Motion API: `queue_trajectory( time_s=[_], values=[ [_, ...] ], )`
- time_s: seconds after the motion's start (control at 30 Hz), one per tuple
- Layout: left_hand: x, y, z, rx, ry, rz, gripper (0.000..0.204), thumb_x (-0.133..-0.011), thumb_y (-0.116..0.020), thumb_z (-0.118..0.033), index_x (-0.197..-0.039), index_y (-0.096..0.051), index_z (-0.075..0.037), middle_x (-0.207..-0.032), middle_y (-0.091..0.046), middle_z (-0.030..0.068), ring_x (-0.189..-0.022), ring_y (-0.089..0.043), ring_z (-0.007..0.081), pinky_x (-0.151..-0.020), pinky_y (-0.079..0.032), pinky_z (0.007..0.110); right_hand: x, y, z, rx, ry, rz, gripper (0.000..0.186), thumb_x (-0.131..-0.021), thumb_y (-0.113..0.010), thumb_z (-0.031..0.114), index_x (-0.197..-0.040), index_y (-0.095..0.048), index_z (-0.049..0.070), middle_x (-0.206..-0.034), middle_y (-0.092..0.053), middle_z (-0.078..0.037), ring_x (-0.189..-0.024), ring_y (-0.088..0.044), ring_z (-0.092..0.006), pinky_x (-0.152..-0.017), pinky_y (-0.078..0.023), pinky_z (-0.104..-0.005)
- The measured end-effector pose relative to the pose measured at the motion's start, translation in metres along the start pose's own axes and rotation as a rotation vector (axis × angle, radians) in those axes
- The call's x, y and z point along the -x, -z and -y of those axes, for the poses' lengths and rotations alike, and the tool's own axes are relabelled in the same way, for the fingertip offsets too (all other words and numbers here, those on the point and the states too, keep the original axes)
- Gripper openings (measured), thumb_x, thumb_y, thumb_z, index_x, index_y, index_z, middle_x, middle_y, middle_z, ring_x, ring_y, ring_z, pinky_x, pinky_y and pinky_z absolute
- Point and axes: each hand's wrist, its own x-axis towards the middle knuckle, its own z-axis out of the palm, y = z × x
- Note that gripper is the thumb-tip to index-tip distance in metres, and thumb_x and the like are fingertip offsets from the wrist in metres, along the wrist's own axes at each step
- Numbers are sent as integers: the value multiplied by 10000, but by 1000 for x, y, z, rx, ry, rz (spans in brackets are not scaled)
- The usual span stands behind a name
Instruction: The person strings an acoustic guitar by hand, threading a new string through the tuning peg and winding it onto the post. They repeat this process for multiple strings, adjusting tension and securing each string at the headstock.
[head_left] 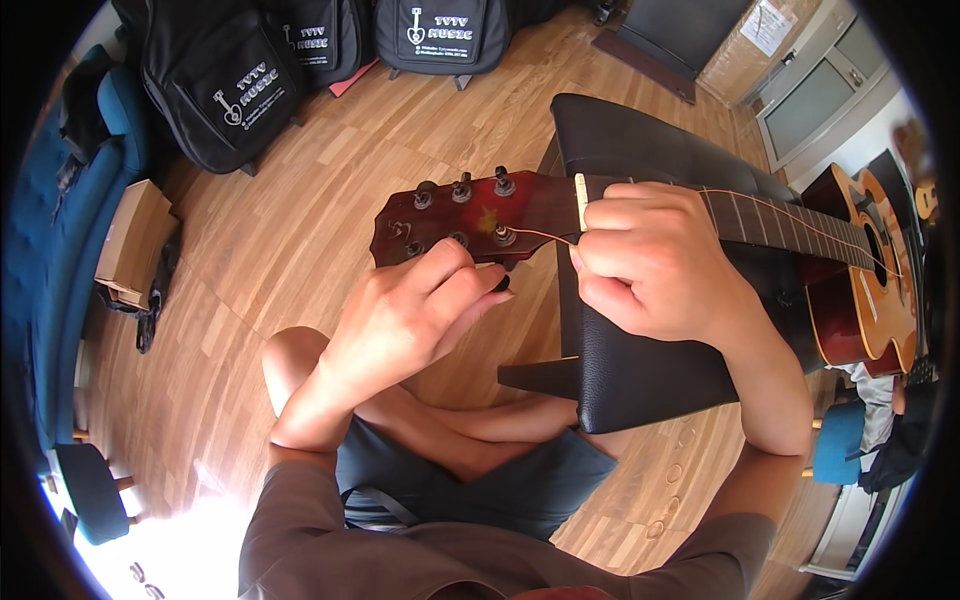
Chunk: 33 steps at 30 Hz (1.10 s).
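The guitar (760, 222) lies face up over a black padded bench (655, 375), its headstock (450, 205) projecting past the bench's left edge. This overhang appears chosen to leave clearance around the tuners. Whether the neck bears on the padding, I cannot tell from here. The person sits cross-legged on the floor, within reach of the headstock.

Left hand (415, 305): located at the lower edge of the headstock. Thumb and fingertips are closed narrowly on a black tuning key (502, 284), a grip suited to turning it.

Right hand (650, 262): placed over the fretboard, just beside the pale nut (581, 200). Thumb and forefinger appear pinched on a copper-coloured string (540, 234); the remaining fingers are curled in. The string runs from a tuner post (503, 235) into this grip, then arches loosely toward the guitar's body. The hold probably guides the string at the post and confines slack behind the hand.
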Motion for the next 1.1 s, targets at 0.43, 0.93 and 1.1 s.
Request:
queue_trajectory(
  time_s=[0.43,0.93,1.1],
  values=[
    [3,-12,-5,-56,14,-29,209,-861,-864,-76,-1013,-724,-106,-818,-601,39,-595,-641,212,-502,-516,365,2,-3,-2,-25,9,-35,262,-691,-750,83,-608,-502,100,-626,-458,-39,-624,-536,-256,-542,-430,-402],
    [2,-8,-2,-59,-20,-47,199,-876,-833,-131,-950,-654,-83,-861,-547,38,-620,-639,206,-481,-511,359,1,-1,-1,-6,12,-10,234,-700,-746,80,-619,-528,92,-635,-470,-43,-638,-553,-259,-545,-445,-407],
    [6,-20,-4,-156,-6,-72,278,-811,-844,-78,-1062,-731,-122,-854,-582,28,-579,-609,184,-465,-488,345,1,0,-2,-2,22,-22,262,-696,-750,84,-613,-501,95,-635,-460,-45,-633,-546,-258,-544,-438,-402]
  ],
)
